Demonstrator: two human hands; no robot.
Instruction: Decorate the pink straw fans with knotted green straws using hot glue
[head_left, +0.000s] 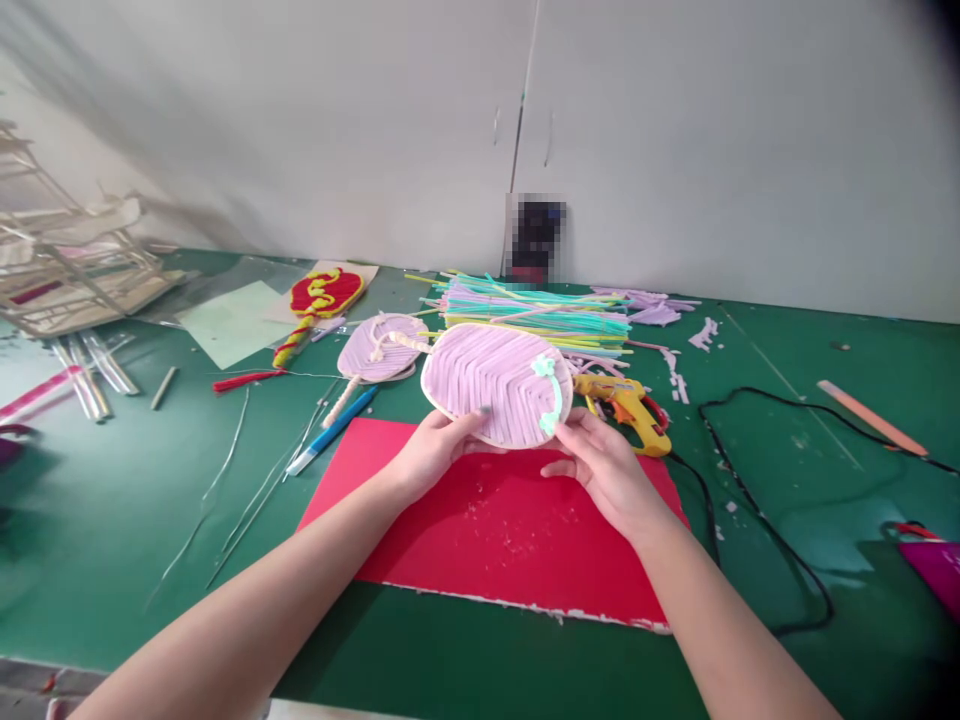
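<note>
Reaching over the red board (480, 520) on the green table (495, 650), you hold up a lilac fan (480, 375) with a pale rim and mint-green trim. Your left hand (442, 445) pinches its lower edge, thumb on the front and the other fingers behind. Your right hand (604, 460) touches the lower right rim beside the trim, its lower fingers held apart from the fan; you cannot tell whether it pinches. Left of the board lie thin wires (259, 510) and a blue-handled tool (330, 432). Just beyond your right hand sits a yellow glue gun (641, 415). Farther back, a second lilac fan (356, 345) lies left of the pipe cleaners (540, 322), and a red fan (341, 290) with yellow trim farther left. Pale cabinet doors (675, 150) close off the back.
</note>
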